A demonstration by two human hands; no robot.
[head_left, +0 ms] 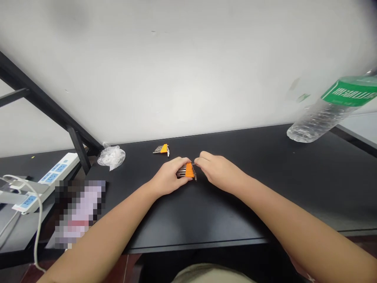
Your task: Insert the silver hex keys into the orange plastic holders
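Left hand (168,177): closed around the holder, fingers along its far side and thumb along the near side.
Right hand (216,171): just beside the left, fingertips pinched on a thin key (193,164) at the far end of the holder; the rest of that key is hidden by my fingers.
Holder (189,170): orange, between my two hands, close over the table, though I cannot tell whether it touches.
Keys (182,171): a row of metal ones through the holder, long ends toward my left palm, short bent ends toward my right hand.
Second set (164,148): another orange holder with metal keys, lying on the table beyond my left hand, near the wall.
Table (265,204): black, under both hands.
Bag (112,157): clear, crumpled plastic, left of my left hand and farther off, by the wall.
Bottle (324,114): clear with a green label, well to the right of and beyond my right hand; it looks slanted, and I cannot tell if it truly is.
Wall (188,78): white, behind everything ahead of my hands.
Frame (53,102): black bars, beyond the bag from my left hand.
Power strip (63,163): white with blue sockets, far left of my left hand.
Cable (39,228): white, looping down left of my left forearm.
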